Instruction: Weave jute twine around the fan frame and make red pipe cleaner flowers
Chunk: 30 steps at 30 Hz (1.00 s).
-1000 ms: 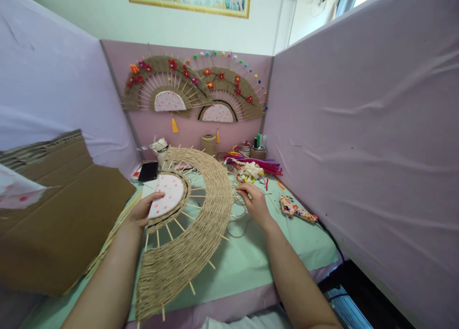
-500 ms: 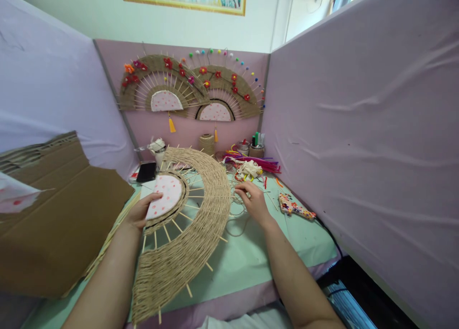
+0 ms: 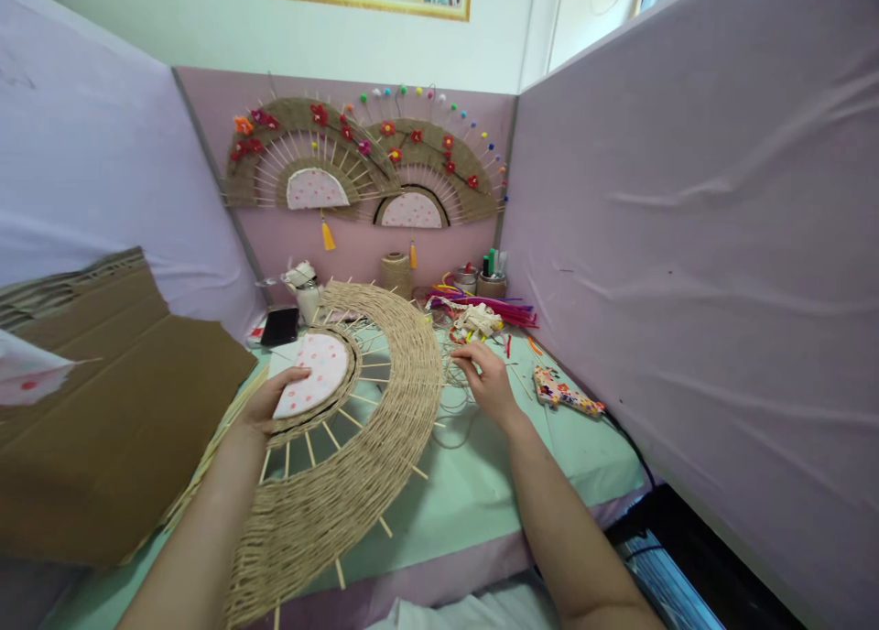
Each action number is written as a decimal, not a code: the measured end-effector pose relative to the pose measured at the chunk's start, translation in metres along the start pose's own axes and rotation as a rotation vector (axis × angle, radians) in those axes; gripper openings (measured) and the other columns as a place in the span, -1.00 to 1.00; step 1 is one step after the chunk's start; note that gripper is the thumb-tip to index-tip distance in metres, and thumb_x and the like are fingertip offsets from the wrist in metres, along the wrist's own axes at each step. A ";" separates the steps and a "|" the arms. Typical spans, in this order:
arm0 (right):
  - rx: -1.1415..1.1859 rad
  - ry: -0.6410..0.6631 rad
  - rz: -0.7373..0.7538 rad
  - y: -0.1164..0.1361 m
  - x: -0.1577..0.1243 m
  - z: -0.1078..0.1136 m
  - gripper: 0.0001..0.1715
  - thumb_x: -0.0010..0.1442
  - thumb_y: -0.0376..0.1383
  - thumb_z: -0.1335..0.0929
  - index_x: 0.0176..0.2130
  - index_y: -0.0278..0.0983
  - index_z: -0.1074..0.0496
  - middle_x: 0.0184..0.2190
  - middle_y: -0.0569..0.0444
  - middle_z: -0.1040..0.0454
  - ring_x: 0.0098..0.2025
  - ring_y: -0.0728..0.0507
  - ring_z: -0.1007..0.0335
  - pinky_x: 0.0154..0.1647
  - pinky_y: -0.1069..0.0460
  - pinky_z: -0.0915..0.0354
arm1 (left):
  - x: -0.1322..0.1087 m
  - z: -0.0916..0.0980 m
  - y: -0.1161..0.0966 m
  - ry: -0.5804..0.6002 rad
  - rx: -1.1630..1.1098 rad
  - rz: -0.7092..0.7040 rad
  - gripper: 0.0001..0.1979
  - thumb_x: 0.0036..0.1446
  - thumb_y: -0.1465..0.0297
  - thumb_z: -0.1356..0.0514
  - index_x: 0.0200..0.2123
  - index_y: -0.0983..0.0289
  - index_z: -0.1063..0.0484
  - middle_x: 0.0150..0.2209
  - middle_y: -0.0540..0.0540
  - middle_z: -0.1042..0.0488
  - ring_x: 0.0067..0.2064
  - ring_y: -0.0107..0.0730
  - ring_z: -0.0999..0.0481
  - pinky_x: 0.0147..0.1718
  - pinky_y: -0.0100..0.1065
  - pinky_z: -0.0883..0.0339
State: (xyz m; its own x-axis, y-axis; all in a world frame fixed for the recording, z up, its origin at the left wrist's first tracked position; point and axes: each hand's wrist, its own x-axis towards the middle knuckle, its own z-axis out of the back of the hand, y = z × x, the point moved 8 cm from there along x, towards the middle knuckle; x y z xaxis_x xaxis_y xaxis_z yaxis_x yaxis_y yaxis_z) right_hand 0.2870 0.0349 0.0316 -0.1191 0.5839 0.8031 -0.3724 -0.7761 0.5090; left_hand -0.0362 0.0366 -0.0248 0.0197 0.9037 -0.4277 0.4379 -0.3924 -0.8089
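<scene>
A large half-round fan woven of jute twine on wooden sticks lies on the mint-green table. Its centre is a pink half-disc with red dots. My left hand grips the fan at the edge of that pink centre, thumb on top. My right hand is at the fan's right rim, fingers pinched on a strand of loose twine that coils on the table beneath it.
Two finished fans with red flowers hang on the back wall. A twine spool, pen cups, coloured pipe cleaners, a phone and a flowered glue gun crowd the back. Cardboard sheets lean at left.
The fan's near end has swung a little toward the left. My right hand has shifted slightly up along the rim with the twine.
</scene>
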 end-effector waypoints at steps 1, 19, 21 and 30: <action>0.014 0.001 0.003 0.000 0.000 0.000 -0.87 0.22 -0.31 -0.26 -0.30 -0.24 -0.41 -0.37 0.02 -0.41 -0.27 -0.11 -0.32 -0.21 -0.02 -0.24 | 0.000 0.000 0.000 0.004 0.002 -0.004 -0.49 0.02 0.58 -0.05 0.10 0.43 -0.23 -0.53 0.17 -0.55 -0.56 -0.17 -0.55 -0.57 -0.28 -0.48; 0.022 0.043 -0.139 -0.011 0.005 -0.006 -0.84 0.19 -0.24 -0.28 -0.36 -0.26 -0.41 -0.39 0.03 -0.42 -0.30 -0.10 -0.31 -0.22 0.01 -0.21 | -0.002 0.003 0.000 -0.062 0.064 0.000 -0.48 0.03 0.57 -0.05 0.11 0.46 -0.22 -0.56 0.13 -0.54 -0.62 -0.23 -0.51 -0.63 -0.37 -0.43; -0.013 0.107 -0.186 -0.014 0.012 -0.010 -0.79 0.17 -0.22 -0.29 -0.43 -0.27 -0.39 -0.46 0.06 -0.40 -0.37 -0.08 -0.29 -0.30 0.03 -0.19 | -0.010 0.002 -0.005 -0.108 0.075 -0.014 -0.50 0.02 0.58 -0.05 0.09 0.48 -0.25 -0.61 0.11 -0.52 -0.68 -0.27 -0.47 -0.69 -0.39 -0.39; 0.116 0.454 -0.209 0.005 0.079 -0.029 -0.81 0.10 -0.24 -0.29 -0.38 -0.29 -0.45 -0.46 0.11 -0.41 -0.41 -0.02 -0.25 -0.38 0.08 -0.16 | -0.025 0.012 -0.026 -0.131 -0.015 -0.171 -0.49 -0.05 0.61 -0.11 0.05 0.46 -0.29 -0.64 0.08 -0.51 -0.67 -0.27 -0.47 -0.68 -0.40 -0.39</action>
State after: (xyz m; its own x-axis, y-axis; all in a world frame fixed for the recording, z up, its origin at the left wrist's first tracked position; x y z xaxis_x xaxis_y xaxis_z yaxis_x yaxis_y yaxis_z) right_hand 0.2488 0.0840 0.0889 -0.4506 0.7543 0.4774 -0.3297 -0.6376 0.6962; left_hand -0.0588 0.0221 0.0017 -0.1722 0.9266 -0.3343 0.4383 -0.2319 -0.8684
